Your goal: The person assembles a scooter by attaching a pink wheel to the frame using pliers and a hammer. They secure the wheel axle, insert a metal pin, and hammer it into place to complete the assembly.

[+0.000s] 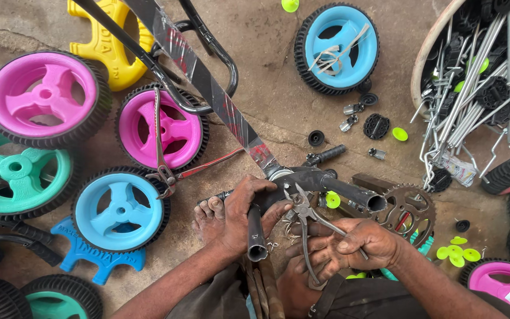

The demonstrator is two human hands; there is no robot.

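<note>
Black steel tubing fills your grip: your left hand (237, 215) is wrapped tight around a black frame tube (255, 233) whose open end points back toward you, with your bare foot (208, 215) pressed just beside it on the concrete floor (273, 100). Your right hand (355, 242) is closed on the handles of a pair of pliers (305, 215), the nose of the tool pointing up at the junction where the frame's tubes meet. A second open-ended tube (355, 195) runs off to the right of that junction, and a toothed chainwheel (408, 210) lies just beyond it.

Toward the left edge of the floor sit plastic wheels with black tyres: two magenta wheels (45, 94), a teal wheel (19, 171) and a sky-blue wheel (122, 207), which rests on a blue plastic bracket (90, 254). A yellow plastic part (113, 56) lies near the far left corner. Another blue wheel (337, 47) sits at the far edge, with black caps and small metal fittings (349, 115) scattered nearer to you. In the far right corner a round basket (426, 59) holds a tangle of metal rods (473, 88). Lime-green caps (458, 251) lie near your right forearm.
</note>
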